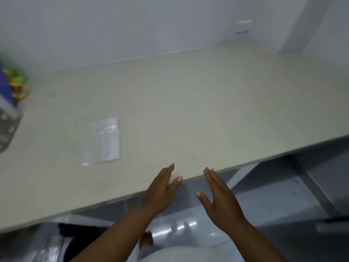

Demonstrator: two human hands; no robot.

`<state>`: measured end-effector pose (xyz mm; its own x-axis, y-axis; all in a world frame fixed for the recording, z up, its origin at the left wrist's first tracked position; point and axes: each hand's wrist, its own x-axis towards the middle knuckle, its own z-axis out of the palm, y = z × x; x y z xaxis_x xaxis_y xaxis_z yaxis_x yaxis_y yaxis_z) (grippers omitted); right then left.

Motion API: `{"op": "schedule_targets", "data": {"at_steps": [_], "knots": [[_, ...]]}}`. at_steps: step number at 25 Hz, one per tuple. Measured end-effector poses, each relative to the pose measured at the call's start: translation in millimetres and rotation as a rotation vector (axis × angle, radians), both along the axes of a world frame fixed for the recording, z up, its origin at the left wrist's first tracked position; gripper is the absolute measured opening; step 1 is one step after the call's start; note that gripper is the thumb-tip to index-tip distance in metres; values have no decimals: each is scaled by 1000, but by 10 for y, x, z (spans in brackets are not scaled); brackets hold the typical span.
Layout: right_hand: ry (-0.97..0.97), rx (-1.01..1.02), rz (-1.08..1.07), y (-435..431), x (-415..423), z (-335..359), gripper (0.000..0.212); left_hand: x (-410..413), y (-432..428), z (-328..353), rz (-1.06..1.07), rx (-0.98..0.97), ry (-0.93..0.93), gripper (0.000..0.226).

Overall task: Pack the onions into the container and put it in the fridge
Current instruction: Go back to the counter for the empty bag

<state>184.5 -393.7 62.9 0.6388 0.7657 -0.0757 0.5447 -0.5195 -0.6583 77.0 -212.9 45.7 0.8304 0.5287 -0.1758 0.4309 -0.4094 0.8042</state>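
I am holding both hands empty, fingers spread: left hand, right hand, lower centre. A plastic bag is lying left on the counter.

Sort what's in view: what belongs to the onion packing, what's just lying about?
Job:
left hand, open, empty
right hand, open, empty
No onions, container or fridge visible.

Lying about:
clear plastic bag flat on the counter
colourful packets, blurred, far left

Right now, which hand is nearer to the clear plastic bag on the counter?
Left. The left hand is at the counter edge, just right of the clear plastic bag. The right hand is farther right, off the counter.
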Motion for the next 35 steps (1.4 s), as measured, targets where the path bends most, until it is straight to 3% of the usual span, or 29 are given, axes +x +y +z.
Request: {"op": "schedule_targets", "data": {"at_steps": [5,9,12,19,22,26,29,32,35], "knots": [[109,-44,170,1305,-394,-86,64,-818,1069,-104,369,-7,11,65],[140,-104,206,2267,-616,-195,60,-1227,1848,-264,531,102,110,61],[262,-161,123,2905,-709,-282,58,-1377,2337,-391,648,147,229,58],[363,-255,-125,3779,-713,-421,46,-1280,3008,-531,807,-60,301,52],[294,-302,-50,3878,-703,-466,38,-1301,3030,-549,837,-134,321,40],[229,-277,136,3939,-744,-487,18,-1527,2761,-520,971,-218,254,5],[223,-254,328,3954,-905,-459,9,-1799,2406,-466,1150,-303,194,15],[252,-246,527,3912,-1199,-489,16,-2120,1948,-445,1344,-320,211,25],[283,-239,769,3786,-1609,-569,22,-2439,1373,-443,1589,-346,209,21]]}}
